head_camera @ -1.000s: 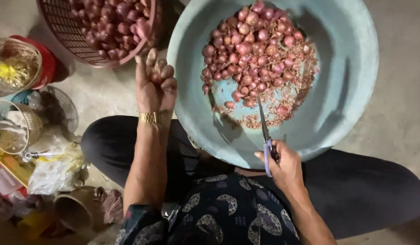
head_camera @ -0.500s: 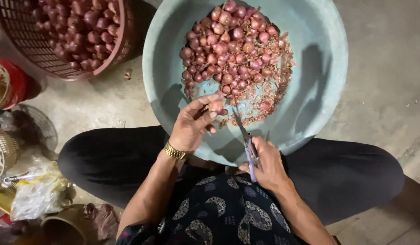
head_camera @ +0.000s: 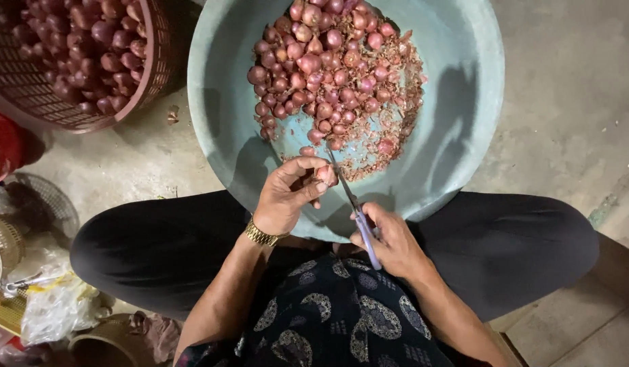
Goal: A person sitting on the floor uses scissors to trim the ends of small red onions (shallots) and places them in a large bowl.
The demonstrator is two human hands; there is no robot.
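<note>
Head view. Left hand (head_camera: 287,197): fingers pinched on one shallot (head_camera: 326,175), held over the teal basin (head_camera: 457,136) at its 6 o'clock rim. Right hand (head_camera: 389,238): closed around purple-handled knife (head_camera: 352,200), blade tip touching the shallot. Peeled shallot pile (head_camera: 328,75): basin, 12 o'clock. Red basket (head_camera: 76,61): 10 o'clock, beside the basin.

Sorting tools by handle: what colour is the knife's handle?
Purple, seen in the head view: the knife sits in the right hand.
</note>
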